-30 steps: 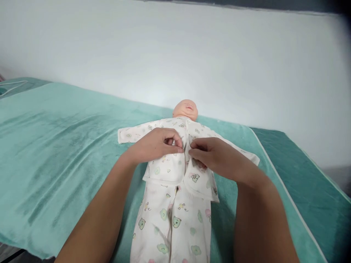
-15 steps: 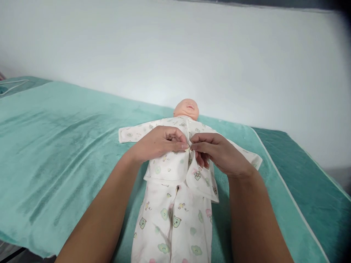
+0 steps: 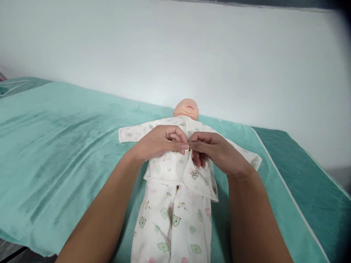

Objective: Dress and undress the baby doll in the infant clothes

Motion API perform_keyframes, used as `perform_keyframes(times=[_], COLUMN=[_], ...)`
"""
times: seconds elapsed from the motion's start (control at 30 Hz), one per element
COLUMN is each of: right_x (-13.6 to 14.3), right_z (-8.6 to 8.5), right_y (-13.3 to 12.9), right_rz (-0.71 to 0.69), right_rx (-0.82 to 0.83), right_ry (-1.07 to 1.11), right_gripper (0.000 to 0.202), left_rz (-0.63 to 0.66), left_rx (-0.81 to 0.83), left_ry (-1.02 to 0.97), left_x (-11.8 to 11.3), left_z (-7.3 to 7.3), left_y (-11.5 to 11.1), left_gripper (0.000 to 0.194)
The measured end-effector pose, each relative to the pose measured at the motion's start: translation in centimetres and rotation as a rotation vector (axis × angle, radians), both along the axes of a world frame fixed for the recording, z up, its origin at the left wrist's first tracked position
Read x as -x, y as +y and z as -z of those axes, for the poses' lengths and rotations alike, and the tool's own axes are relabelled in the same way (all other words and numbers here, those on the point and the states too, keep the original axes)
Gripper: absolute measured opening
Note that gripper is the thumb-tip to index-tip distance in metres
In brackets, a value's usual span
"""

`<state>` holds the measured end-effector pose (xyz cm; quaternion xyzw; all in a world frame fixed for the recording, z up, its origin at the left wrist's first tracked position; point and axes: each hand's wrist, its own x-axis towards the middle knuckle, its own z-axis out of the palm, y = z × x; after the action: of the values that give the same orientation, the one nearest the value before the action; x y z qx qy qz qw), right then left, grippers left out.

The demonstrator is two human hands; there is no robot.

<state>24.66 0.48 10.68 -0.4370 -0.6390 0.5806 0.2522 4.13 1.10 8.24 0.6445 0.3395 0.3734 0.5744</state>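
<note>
A baby doll (image 3: 186,109) lies on its back, dressed in a white printed jacket (image 3: 164,170) and matching trousers (image 3: 175,226). Over the chest, my left hand (image 3: 167,141) pinches the front edge of the jacket between thumb and forefinger. Facing it, my right hand (image 3: 212,148) pinches the opposite front edge, its fingertips touching those of my left hand. Whatever fastener lies between the fingertips is mostly hidden. Below the hands the lower right jacket flap hangs loose and slightly spread.
A light green plush cloth (image 3: 68,146) lies under the doll, over a darker green cover (image 3: 298,171) seen at the right. Behind rises a white wall (image 3: 164,47). A white cord (image 3: 16,86) lies at the far left.
My right hand has shifted slightly left, its fingertips now against those of my left hand. The right jacket flap has moved slightly left with it.
</note>
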Motion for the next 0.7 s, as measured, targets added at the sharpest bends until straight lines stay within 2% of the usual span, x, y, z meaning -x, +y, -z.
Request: perform_keyframes(times=[0.4,0.7], right_x=[-0.15,-0.11], right_z=[0.6,0.5], right_y=[0.19,0.16], right_rz=[-0.004,-0.06], right_rx=[-0.007,-0.068], right_ry=[0.057,0.038], right_gripper=[0.02,0.032], left_rz=[0.071,0.154], left_rx=[-0.012,-0.014], left_ry=[0.092,0.026], left_x=[0.15,0.23], left_z=[-0.24,-0.06], left_y=[-0.08,-0.07], left_gripper=[0.025,0.026])
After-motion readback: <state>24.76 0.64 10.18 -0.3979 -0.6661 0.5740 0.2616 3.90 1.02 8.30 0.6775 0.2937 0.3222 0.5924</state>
